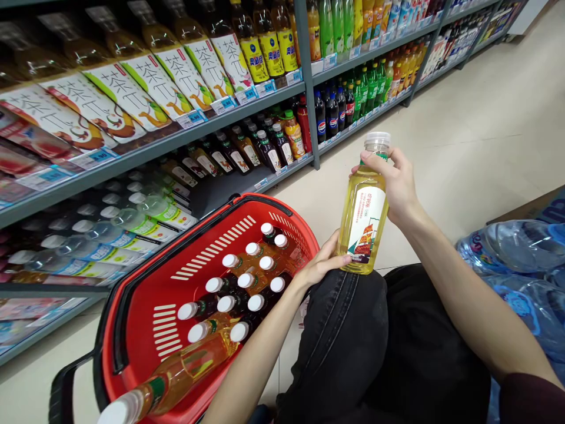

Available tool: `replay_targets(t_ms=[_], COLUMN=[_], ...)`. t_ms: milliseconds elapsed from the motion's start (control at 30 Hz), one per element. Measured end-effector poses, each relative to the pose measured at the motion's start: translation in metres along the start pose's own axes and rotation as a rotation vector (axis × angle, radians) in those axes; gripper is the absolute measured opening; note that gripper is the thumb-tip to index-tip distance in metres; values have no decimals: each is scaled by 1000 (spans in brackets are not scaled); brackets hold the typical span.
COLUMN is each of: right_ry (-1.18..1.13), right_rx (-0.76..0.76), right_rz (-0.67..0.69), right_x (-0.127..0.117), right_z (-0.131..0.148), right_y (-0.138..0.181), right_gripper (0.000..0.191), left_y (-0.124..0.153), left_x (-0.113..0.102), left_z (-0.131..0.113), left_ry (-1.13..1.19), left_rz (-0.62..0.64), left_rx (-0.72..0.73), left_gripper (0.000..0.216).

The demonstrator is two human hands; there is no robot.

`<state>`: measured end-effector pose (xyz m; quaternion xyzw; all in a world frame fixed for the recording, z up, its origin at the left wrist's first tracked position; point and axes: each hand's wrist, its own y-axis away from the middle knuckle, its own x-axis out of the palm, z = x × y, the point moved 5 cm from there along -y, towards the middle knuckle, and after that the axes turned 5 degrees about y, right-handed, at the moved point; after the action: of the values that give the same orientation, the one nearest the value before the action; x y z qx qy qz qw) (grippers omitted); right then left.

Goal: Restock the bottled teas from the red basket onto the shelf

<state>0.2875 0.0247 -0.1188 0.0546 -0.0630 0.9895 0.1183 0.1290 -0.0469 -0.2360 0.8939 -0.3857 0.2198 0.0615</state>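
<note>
Item: person seated or crouched low, black trousers, dark sleeve at the right elbow.

Item: left hand, fingers and thumb spread about the lower end of a bottle, steadying it just above the knee.

Item: right hand, closed round the same bottle at its shoulder, below the cap.

Item: pale-yellow bottle, one, held between both hands over the knee; white cap, white label with red lettering and a red-sailed ship; leaning slightly, cap uppermost.

Item: red basket, black-handled, on the floor to the person's left; slotted walls.

Contents: a cluster of white-capped bottles, dark and amber, standing close; one amber bottle lying aslant, its cap toward my near corner.

Item: large clear water bottles, stacked, right of the person.

Item: grey shelving, beyond the basket. Upper tier, tea bottles with white labels; below, clear bottles and small dark bottles.

Item: farther along, green bottles above, cola bottles beneath; price tags along the edges.
</note>
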Motion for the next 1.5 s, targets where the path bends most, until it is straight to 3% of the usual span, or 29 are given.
replay_targets(t_ms=[533,833,1100,1200,1300,1367,1500], right_ry=[11,-89,-125,-170,-206,-194,-139], right_rx=[-10,-189,-305,-335,-352,-372,-450], right_rz=[37,219,264,285,282,253,238], right_x=[1,14,16,17,15,12,9], right_z=[2,11,21,25,28,28,30], right_y=[3,19,31,38,42,42,42], right_gripper=[44,33,32,33,32,32,36], left_y=[1,6,13,9,-3,-16,-47], left_x=[1,-1,-1,-7,-1,14,50], left_z=[-3,0,-6,-28,-75,-113,-171], left_ry=[2,36,-119,-169,-280,-418,-788], left_rz=[0,-33,-40,-129,-194,-189,-180], left_rx=[1,47,120,282,475,553,545], left_gripper=[79,86,83,73,64,62,71])
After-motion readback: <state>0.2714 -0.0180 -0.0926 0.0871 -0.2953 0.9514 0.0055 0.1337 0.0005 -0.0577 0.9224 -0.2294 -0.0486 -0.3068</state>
